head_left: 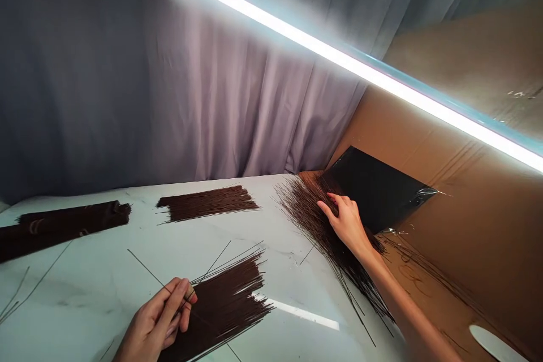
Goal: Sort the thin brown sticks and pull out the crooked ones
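Note:
My left hand (pixel 159 319) is at the near edge of the white table (pixel 106 283), fingers pinched on a single thin dark stick (pixel 146 267) that slants up to the left. Just right of it lies a fanned bundle of dark brown sticks (pixel 227 300). My right hand (pixel 345 220) reaches to the far right and rests with curled fingers on a loose heap of sticks (pixel 316 220) spilling over the table's edge. Whether it grips any of them I cannot make out.
A neat stick bundle (pixel 207 202) lies at the back middle, a dark wrapped bundle (pixel 59 226) at the left. A black plastic sheet (pixel 375 186) leans on brown cardboard (pixel 466 220) at the right. A grey curtain and a light bar stand behind.

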A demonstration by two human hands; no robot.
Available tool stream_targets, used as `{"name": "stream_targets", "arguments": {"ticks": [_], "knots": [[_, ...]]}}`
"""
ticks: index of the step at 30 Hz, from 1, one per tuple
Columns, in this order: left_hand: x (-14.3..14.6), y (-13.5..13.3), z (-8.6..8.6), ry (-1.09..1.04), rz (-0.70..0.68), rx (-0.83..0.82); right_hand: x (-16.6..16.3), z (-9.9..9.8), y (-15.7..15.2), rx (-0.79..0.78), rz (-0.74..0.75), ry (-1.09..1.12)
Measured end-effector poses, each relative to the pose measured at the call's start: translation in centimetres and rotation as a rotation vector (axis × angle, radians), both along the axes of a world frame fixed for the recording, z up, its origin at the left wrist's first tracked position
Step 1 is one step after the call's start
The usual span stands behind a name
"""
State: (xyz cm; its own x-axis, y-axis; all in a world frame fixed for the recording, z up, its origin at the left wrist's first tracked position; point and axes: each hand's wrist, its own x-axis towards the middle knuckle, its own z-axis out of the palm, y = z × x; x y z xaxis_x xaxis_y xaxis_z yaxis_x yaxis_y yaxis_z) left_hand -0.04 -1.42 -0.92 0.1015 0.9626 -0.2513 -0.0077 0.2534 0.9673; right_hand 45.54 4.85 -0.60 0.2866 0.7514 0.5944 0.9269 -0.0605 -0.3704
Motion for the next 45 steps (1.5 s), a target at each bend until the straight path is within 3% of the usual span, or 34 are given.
{"name": "stream_targets", "arguments": {"ticks": [4, 9, 10, 13, 17, 21, 27, 32, 35, 37, 40, 43, 45], "knots": [[-0.4, 0.1, -1.0, 0.162, -0.029, 0.051, -0.2, -2.0, -1.7, -0.047, -0.087, -0.039], [-2.1, 1.8, -2.3, 0.581, -0.136, 0.261, -0.4, -3.8, -2.3, -0.075, -0.150, -0.057], [-2.4, 2.2, -2.5, 0.675, -0.103, 0.283, -0.5, -3.9, -2.3, -0.073, -0.156, -0.061], [-2.5, 2.6, -2.1, 0.888, -0.074, 0.289, -0.7, -3.9, -2.3, -0.057, -0.187, -0.062], [-1.2, 2.0, -0.5, 1.062, -0.139, 0.263, -0.8, -3.7, -2.7, -0.046, -0.184, -0.065], [-0.7, 1.7, 0.0, 1.134, -0.192, 0.365, -0.9, -3.3, -3.3, -0.034, -0.116, -0.076], [-1.8, 1.5, -1.9, 1.125, -0.188, 0.769, -1.2, -2.9, -3.6, -0.003, -0.076, -0.064], [-2.9, 1.5, -3.2, 1.042, -0.278, 0.883, -1.3, -2.8, -3.7, 0.021, -0.053, -0.016], [-2.9, 1.5, -3.2, 1.013, -0.325, 0.854, -1.2, -2.8, -3.7, 0.056, -0.059, 0.032], [-2.1, 1.5, -2.3, 1.005, -0.326, 0.803, -1.0, -2.8, -3.6, 0.077, -0.069, 0.060], [1.5, 1.6, 0.6, 0.970, -0.329, 0.765, -0.8, -2.9, -3.4, 0.105, -0.077, 0.092], [8.0, 1.9, 4.0, 0.864, -0.510, 0.754, -0.8, -2.7, -3.4, 0.126, -0.082, 0.121], [13.3, 2.2, 5.0, 0.812, -0.596, 0.742, -0.8, -2.5, -3.4, 0.137, -0.085, 0.137]]}}
